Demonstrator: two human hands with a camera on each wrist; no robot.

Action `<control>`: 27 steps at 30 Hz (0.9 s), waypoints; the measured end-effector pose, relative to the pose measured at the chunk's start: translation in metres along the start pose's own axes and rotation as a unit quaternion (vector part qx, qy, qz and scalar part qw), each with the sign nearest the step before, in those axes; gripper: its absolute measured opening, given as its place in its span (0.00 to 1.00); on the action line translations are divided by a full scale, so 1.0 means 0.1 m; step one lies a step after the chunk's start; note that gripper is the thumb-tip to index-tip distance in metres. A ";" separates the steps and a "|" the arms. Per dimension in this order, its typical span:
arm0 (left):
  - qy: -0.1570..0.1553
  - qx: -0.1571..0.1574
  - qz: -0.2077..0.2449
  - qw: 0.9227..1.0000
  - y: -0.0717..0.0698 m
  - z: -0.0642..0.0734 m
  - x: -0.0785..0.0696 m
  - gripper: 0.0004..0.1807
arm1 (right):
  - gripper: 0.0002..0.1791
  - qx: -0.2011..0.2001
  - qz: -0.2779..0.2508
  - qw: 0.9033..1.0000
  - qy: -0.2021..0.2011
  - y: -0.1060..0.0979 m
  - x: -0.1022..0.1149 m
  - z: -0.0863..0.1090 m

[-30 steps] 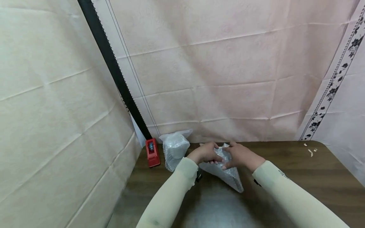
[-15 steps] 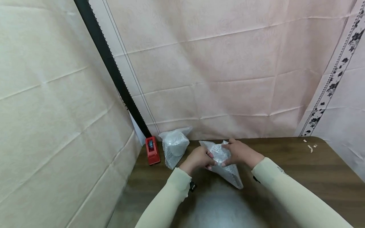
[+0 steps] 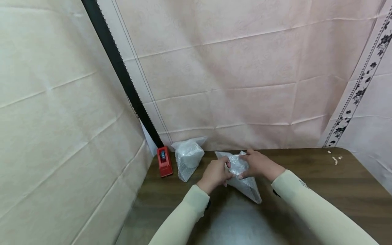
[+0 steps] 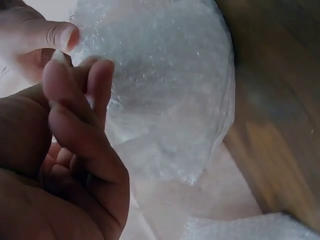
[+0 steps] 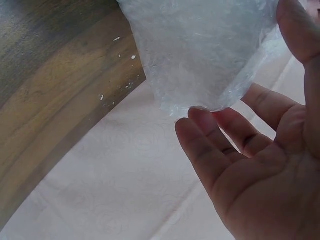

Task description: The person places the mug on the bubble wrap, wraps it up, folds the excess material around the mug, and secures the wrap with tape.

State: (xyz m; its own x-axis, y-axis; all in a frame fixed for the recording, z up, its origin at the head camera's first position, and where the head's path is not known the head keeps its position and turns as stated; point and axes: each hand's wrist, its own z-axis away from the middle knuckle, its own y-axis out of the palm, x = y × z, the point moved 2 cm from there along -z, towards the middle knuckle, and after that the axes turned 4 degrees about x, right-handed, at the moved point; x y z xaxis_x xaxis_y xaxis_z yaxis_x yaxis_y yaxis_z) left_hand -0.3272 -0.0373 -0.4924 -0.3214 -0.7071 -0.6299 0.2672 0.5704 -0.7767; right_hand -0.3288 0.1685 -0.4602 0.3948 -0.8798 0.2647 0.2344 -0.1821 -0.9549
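A packet of bubble wrap, clear and crumpled, lies near the table's back edge with one pointed corner towards me. My right hand holds its right side, thumb on the near face; in the right wrist view the fingers reach under the wrap's edge. On the left side my left hand pinches at the wrap, fingers curled. The left wrist view has these curled fingertips against the wrap's side, beside the right thumb. What the wrap encloses is hidden.
Another bubble-wrapped bundle stands to the left, round a pale rounded thing. Beside it is a red tape dispenser. Small pale scraps lie at the back right of the wooden table. Cloth hangs behind and at the left.
My left hand drew back to the left and near side of the wrap, then came slightly right again with its fingers at the wrap. The right hand and the packet have barely moved.
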 end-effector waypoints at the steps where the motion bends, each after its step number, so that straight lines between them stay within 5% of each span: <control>1: 0.007 -0.005 -0.013 1.000 0.00 -0.01 -0.01 0.17 | 0.52 -0.002 -0.002 1.000 0.000 0.00 -0.01 0.00; 9: 0.031 -0.024 -0.061 0.997 0.06 -0.01 -0.02 0.17 | 0.53 -0.019 -0.005 1.000 -0.007 0.01 -0.05 0.02; 17: 0.031 -0.131 -0.091 0.987 -0.21 0.15 0.08 0.26 | 0.55 -0.022 -0.045 0.999 0.003 0.04 -0.04 0.04; 23: 0.019 -0.079 -0.058 0.995 -0.21 0.15 0.31 0.37 | 0.61 -0.052 -0.058 0.997 -0.009 0.07 -0.03 0.10; 27: 0.005 -0.060 -0.017 0.998 -0.15 0.14 0.43 0.38 | 0.64 -0.078 -0.058 0.995 0.026 0.12 -0.03 0.28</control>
State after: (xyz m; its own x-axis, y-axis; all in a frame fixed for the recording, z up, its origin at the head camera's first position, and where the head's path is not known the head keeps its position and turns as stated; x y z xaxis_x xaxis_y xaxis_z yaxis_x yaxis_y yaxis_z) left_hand -0.3325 -0.0820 -0.5075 -0.3372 -0.7226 -0.6034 0.1452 0.5934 -0.7917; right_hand -0.3028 0.1814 -0.4691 0.3252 -0.8698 0.3710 0.1324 -0.3466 -0.9286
